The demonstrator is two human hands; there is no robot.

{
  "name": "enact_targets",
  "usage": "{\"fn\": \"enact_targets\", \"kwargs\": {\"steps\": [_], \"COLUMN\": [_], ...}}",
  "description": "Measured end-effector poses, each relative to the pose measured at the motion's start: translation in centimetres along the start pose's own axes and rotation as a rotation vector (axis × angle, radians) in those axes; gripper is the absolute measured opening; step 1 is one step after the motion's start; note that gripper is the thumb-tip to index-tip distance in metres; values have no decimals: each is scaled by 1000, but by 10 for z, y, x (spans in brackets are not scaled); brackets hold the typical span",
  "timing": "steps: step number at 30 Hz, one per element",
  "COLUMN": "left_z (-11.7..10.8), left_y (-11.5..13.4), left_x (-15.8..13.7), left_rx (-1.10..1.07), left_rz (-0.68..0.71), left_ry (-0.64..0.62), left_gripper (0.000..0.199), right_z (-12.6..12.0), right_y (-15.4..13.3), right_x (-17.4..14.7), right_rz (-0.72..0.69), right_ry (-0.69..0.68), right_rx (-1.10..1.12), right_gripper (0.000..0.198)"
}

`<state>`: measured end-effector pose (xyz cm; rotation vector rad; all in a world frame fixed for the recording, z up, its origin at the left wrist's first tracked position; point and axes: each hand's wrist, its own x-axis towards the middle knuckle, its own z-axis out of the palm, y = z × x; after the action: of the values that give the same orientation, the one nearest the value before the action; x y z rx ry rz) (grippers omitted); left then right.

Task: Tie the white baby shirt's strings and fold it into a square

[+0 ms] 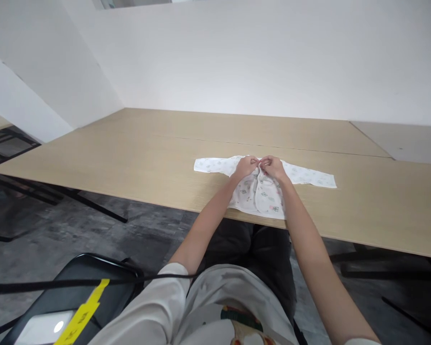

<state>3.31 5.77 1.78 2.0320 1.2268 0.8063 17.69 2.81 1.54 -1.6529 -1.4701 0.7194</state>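
Note:
A small white baby shirt with a scattered print lies face up on the wooden table, its two sleeves spread out to the left and right. Its front opening runs down the middle, and the lower hem is close to the table's front edge. At the neckline, my left hand is closed with its fingertips pinching the fabric. My right hand pinches the other side of the opening, its fingertips almost meeting those of the left. Any fastener between the fingers is too small to make out.
The long light-wood table runs up against a white wall. A grey panel adjoins it at the far right. On the lower left, a black chair carries a white device; a black cable with a yellow tag crosses above it.

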Motion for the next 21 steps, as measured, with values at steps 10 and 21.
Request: {"fn": "enact_targets", "kwargs": {"steps": [10, 21], "left_z": [-1, -4], "left_y": [0, 6], "left_x": [-4, -9], "left_rx": [27, 229], "left_rz": [32, -41], "left_ry": [5, -13], "left_gripper": [18, 26], "right_z": [7, 8], "right_y": [0, 3], "right_x": [1, 4], "right_rz": [-69, 82], "right_ry": [113, 128], "right_rx": [-44, -10], "right_gripper": [17, 16]}}
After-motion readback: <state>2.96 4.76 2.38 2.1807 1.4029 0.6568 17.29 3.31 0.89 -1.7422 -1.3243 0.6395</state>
